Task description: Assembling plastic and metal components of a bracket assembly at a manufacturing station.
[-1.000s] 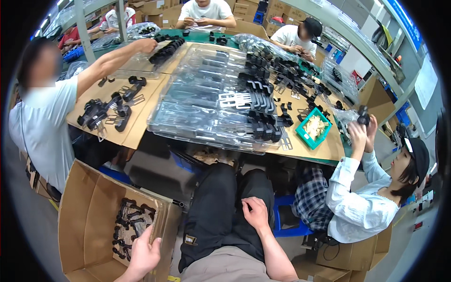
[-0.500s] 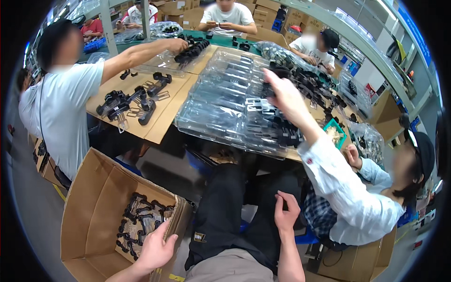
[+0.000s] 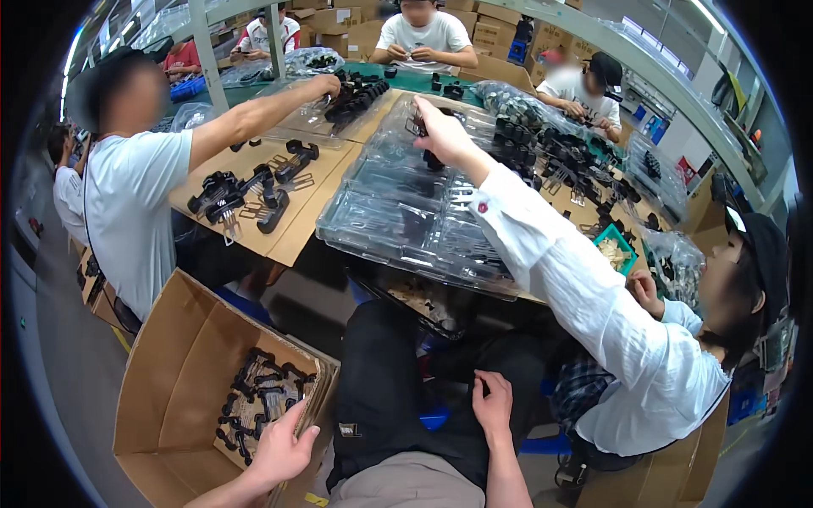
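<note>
we have the cardboard box standing open beside our legs on the left, with black parts lying on its bottom. our left hand is at the box's near edge, thumb parted from the fingers; we cannot tell whether its grip is closed around the cardboard or merely rests there. our right hand lies over our right thigh, its grip loose and partly open, fingers bent, thumb standing off, nothing visible in it. ahead of us is the worktop, partly covered by a brown cardboard sheet. on this sheet, to the left, lies a cluster of black brackets, and beside it are clear plastic trays. a co-worker's white sleeve crosses over the trays from our right, the hand at its end holding a dark piece. a green basket of pale bits sits near that person. to our left, another co-worker's arm stretches toward a dark row of parts. two people in white shirts sit across from us.
</note>
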A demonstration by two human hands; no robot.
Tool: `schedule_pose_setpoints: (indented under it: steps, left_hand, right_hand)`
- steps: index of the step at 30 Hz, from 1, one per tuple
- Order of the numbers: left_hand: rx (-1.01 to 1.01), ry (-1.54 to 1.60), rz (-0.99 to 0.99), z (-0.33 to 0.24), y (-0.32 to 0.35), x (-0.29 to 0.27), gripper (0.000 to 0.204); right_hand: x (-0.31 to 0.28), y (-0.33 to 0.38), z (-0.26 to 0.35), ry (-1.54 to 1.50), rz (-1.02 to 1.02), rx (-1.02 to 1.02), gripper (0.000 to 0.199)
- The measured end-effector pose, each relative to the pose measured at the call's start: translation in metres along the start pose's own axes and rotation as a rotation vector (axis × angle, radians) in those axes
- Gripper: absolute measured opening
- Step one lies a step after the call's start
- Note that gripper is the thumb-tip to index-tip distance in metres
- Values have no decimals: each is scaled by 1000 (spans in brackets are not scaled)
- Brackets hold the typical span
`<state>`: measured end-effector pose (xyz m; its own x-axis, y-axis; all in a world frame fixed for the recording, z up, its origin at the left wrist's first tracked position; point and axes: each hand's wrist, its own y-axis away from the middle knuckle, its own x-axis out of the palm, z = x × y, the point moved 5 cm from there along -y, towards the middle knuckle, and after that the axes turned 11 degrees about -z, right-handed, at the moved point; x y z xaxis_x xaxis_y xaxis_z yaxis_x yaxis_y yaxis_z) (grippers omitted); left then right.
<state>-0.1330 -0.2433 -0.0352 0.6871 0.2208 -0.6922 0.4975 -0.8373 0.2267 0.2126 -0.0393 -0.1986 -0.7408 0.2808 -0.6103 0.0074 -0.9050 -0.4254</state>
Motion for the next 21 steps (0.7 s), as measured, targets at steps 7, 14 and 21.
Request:
schedule_pose_setpoints:
  steps: [7,14,21]
  left_hand:
    - [-73,-70,-22,-7,2,2,52]
    - [13,-452,70,-23,-13,-10,45]
    - [366,-680,-220,-78,-30,-36,34]
  right_hand:
    - [13,-5,-13,0,94,49,23]
    - [26,-1,-17,57,124,39,20]
    - [32,7,-15,143,207,-84,20]
